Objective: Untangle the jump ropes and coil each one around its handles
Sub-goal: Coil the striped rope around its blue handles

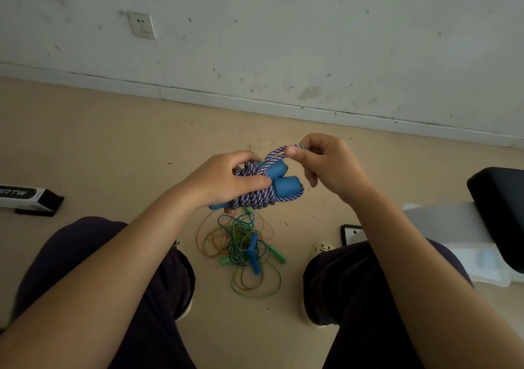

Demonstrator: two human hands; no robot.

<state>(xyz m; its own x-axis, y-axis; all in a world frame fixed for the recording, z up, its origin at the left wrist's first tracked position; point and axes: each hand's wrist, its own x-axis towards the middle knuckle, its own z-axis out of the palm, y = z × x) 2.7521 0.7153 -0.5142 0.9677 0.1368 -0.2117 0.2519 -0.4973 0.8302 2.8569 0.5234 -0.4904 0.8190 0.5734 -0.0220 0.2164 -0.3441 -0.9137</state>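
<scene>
The left hand (226,178) grips the purple rope bundle (255,190), its fingers curled round the coils and the two blue handles (283,183), whose long axis runs left-right. Just right of the bundle, the right hand (326,164) pinches the last loose loop (276,153). Below the bundle, thin ropes (243,244) lie tangled on the floor (113,141). No container holds anything.

Wall socket (141,25), black-and-white box (27,197) on floor, black cushion (502,210), clear plastic container (465,244)
</scene>
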